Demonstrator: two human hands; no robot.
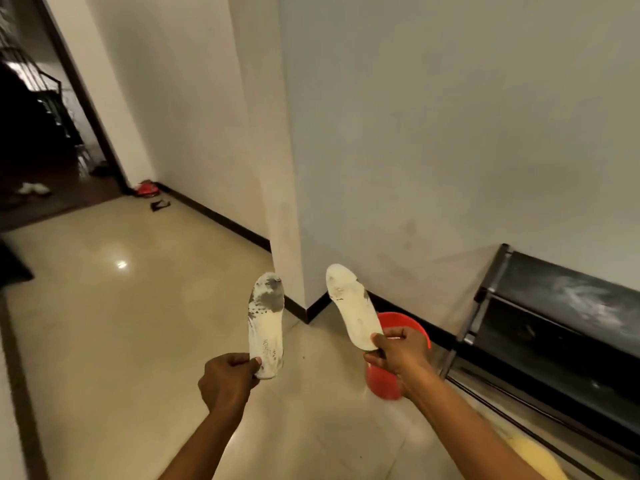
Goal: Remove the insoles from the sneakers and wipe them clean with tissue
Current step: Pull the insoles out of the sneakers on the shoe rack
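white insoles (grey-stained), red bucket

We hold both bare forearms stretched forward, hands well apart and near level. Left hand pinches the left insole at its lower end, thumb on its face. Right hand grips the right insole the same way, fingers curled.

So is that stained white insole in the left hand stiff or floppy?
Probably fairly stiff: the stained white insole, pinched only at its heel by the left hand, stands upright without drooping. Likely light too, since a pinch alone holds it.
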